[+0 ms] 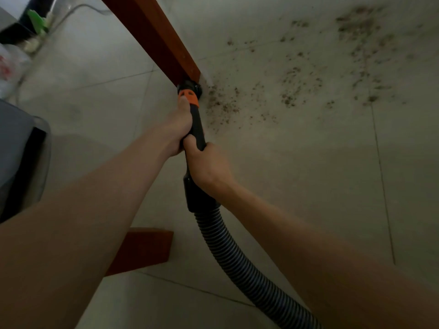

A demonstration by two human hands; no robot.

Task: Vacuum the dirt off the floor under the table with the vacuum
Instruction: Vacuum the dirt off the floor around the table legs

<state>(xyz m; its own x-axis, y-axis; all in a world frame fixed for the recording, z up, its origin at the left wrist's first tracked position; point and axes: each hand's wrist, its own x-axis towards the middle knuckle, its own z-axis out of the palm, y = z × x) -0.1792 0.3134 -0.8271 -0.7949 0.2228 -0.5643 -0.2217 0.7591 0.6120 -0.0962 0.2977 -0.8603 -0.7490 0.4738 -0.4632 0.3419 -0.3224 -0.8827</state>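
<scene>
Left hand (178, 125): fingers curled round the black vacuum wand (196, 131), thumb laid along it with its tip on the orange collar (188, 98). Grip is closed and firm.

Right hand (207, 167): wrapped round the same wand directly behind the left hand, the two hands touching, thumb on top of the tube. Grip closed.

The wand's black nozzle (190, 87) sits at the floor (297, 186), just beside the foot of a reddish-brown wooden table leg (156, 41). A ribbed black hose (240, 260) runs back from the wand's rear cuff toward the lower edge of the view.

Dirt (301, 84): dark crumbs scattered over the pale floor tiles to the right of the nozzle, the nearest patch almost touching it, denser patches well apart at upper right.

A second wooden piece (147, 248) lies under the left forearm. A grey object (16, 148) stands at the left edge; identity cannot be told.
</scene>
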